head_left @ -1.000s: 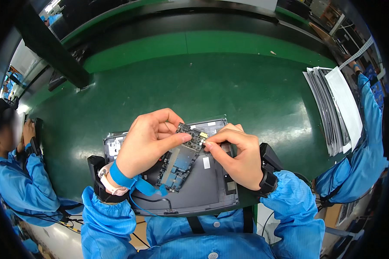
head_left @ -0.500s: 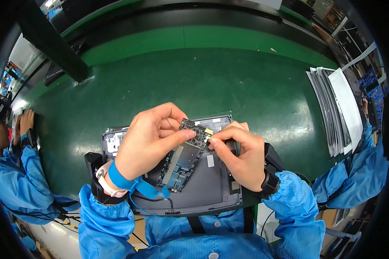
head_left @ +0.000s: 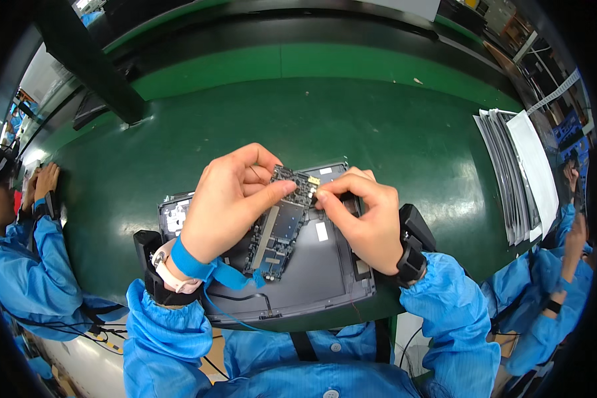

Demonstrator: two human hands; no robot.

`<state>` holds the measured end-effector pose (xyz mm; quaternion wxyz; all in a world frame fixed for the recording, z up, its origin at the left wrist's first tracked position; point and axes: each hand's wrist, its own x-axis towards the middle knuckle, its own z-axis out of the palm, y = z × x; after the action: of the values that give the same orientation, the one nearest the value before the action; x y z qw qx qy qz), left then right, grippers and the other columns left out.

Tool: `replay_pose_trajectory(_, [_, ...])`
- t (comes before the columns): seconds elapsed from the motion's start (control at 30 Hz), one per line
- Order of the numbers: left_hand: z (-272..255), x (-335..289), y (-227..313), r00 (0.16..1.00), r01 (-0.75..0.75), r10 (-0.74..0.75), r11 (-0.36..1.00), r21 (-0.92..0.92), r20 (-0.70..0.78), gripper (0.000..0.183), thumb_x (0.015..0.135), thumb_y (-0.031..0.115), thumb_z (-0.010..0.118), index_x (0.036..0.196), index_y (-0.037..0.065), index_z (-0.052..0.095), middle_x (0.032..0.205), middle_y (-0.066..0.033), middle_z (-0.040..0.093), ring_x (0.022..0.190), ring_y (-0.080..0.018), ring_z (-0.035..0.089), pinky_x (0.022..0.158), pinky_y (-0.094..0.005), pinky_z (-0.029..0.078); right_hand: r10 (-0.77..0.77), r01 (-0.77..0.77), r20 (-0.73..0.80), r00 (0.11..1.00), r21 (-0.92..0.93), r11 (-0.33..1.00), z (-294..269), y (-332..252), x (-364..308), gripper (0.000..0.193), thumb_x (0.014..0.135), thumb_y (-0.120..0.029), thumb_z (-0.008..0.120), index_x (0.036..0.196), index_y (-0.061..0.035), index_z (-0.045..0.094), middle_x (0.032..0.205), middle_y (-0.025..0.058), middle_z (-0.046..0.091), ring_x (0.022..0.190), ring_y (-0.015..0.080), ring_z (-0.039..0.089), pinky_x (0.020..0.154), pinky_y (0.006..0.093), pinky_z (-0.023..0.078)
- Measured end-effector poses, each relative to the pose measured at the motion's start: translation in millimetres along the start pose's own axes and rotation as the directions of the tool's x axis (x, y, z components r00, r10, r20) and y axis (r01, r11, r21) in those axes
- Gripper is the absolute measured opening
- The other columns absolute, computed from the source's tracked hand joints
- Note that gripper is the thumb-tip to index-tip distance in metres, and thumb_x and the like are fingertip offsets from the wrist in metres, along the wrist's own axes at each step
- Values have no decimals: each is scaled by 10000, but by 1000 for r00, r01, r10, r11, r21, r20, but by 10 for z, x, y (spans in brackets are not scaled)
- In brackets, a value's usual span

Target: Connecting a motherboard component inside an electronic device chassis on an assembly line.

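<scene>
1. Beneath both hands' fingers lies a dark grey, shallow rectangular shell, flat on a glossy green tabletop; a small white rectangular label shows on it just below the right fingertips.
2. Nearest to being in the way is the loose end of a bright blue fabric wrist strap, which reaches the board's lower end, below the left fingers. A thin black cable crosses the shell farther below them.
3. Well to the right of the right fingers stands a leaning stack of grey and white flat sheets; well beyond the left fingers rises a thick black post. Blue-sleeved co-workers sit far out on either side.
4. The narrow dark circuit board is at the fingertips, over the shell. Its long axis slants from the lower left up to the right, its end with a yellow connector pointing away from the wearer.
5. The left hand grips the board's far end, thumb on top, other fingers curled behind.
6. The right hand brings thumb and forefinger near together at the board's right edge; whether they have closed on anything, I cannot tell.
</scene>
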<state>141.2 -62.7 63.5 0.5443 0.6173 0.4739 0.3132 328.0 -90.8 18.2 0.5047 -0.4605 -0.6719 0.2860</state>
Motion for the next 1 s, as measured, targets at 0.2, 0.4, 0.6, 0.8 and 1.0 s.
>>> replay_pose_trajectory(0.2, [-32, 21, -48, 995, -68, 66, 997, -22, -80, 167, 791, 31, 648, 859, -45, 516, 693, -59, 627, 645, -62, 602, 546, -185, 455, 20, -19, 57, 998, -9, 1000, 17, 9, 92, 56, 721, -89, 671, 766, -55, 670, 724, 32, 640, 659, 170, 537, 682, 285, 379])
replay_pose_trajectory(0.4, [-76, 17, -54, 1000, 18, -18, 999, -29, -4, 146, 813, -24, 603, 903, -25, 489, 788, -75, 635, 693, -70, 606, 593, -163, 471, 34, -31, 101, 994, -33, 999, 7, -11, 99, 54, 736, -101, 671, 773, -62, 674, 710, 27, 645, 657, 162, 529, 699, 281, 371])
replay_pose_trajectory(0.6, [-76, 38, -106, 998, -62, 62, 997, -47, 2, 137, 787, 20, 646, 794, -28, 518, 652, -52, 617, 595, -54, 581, 506, -187, 434, 43, -35, 129, 991, -58, 998, -14, -7, 102, 55, 746, -111, 671, 778, -68, 680, 693, 15, 646, 644, 155, 517, 703, 278, 368])
replay_pose_trajectory(0.8, [-118, 3, -54, 998, 17, -19, 999, 33, 57, 113, 803, -45, 602, 840, -11, 501, 766, -53, 622, 689, -61, 600, 603, -162, 467, 29, -20, 131, 991, -66, 998, 1, 6, 82, 44, 742, -111, 674, 769, -78, 687, 688, 11, 646, 632, 149, 508, 709, 276, 362])
replay_pose_trajectory(1.0, [-117, 12, -66, 994, 27, -22, 999, -40, 104, 110, 800, -48, 604, 837, -8, 508, 760, -56, 626, 682, -60, 599, 599, -168, 463, 5, 1, 128, 992, -45, 999, -28, 5, 84, 46, 739, -116, 678, 767, -82, 693, 687, 12, 645, 621, 142, 510, 715, 269, 357])
